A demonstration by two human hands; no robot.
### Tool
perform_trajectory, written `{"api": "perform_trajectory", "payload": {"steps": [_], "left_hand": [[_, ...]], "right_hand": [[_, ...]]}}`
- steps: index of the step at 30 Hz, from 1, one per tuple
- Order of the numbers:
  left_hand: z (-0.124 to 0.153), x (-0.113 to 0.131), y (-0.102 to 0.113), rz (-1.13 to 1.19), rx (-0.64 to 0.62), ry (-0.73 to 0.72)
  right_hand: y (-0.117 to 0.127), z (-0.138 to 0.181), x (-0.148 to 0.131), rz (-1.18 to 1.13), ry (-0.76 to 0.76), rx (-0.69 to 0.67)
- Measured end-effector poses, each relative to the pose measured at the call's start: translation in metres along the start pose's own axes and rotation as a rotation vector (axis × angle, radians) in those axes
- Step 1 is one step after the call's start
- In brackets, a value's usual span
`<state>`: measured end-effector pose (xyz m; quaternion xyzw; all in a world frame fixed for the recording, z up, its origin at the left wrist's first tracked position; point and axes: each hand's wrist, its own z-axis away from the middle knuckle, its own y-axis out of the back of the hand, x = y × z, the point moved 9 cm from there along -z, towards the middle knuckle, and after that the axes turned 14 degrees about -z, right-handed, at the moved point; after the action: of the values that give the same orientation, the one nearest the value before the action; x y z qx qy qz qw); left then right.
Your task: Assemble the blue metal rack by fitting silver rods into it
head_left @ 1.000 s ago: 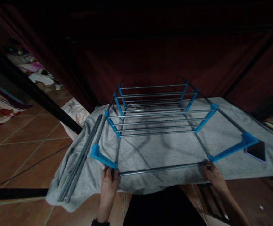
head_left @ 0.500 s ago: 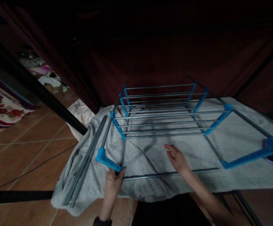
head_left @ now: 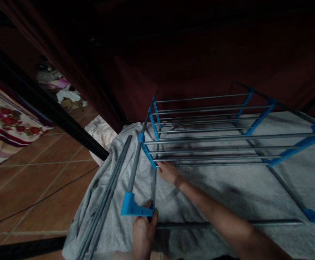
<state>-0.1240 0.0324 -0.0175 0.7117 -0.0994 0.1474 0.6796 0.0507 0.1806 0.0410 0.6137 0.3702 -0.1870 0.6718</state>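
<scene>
Grey cloth (head_left: 116,231) underlies the rack (head_left: 228,138), likely light, stiff; left hand (head_left: 143,231) pinches its corner (head_left: 135,210), a sound hold; right hand's (head_left: 170,173) grip unclear.

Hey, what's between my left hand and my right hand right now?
In the head view, a stretch of grey tube runs between your left hand and right hand, with grey cloth beneath it.

ungloved right hand (head_left: 169,172), bare forearm (head_left: 218,211)

Rack rods (head_left: 228,138) look metallic, smooth, faintly glossy; blue brackets (head_left: 128,204), smooth plastic; loose tubes (head_left: 107,195), smooth, metal-like; blanket (head_left: 120,227) is matt, fuzzy cloth; floor tiles (head_left: 46,177) look smooth.
</scene>
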Motion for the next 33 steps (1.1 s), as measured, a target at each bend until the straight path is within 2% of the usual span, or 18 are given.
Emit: {"api": "perform_trajectory", "payload": {"steps": [8,20,27,33], "left_hand": [[0.002,-0.001,-0.004,0.063,0.118,-0.080],[-0.002,0.000,-0.006,0.147,0.049,-0.048],[-0.003,0.003,-0.002,0.142,0.090,-0.057],[-0.008,0.002,0.002,0.107,0.072,-0.045]], "right_hand": [[-0.001,-0.007,0.007,0.019,-0.149,-0.042],[-0.001,-0.008,0.007,-0.060,-0.071,-0.008],[0.000,-0.007,0.004,-0.046,-0.045,-0.050],[0.010,-0.005,-0.005,-0.028,-0.006,-0.013]]}}
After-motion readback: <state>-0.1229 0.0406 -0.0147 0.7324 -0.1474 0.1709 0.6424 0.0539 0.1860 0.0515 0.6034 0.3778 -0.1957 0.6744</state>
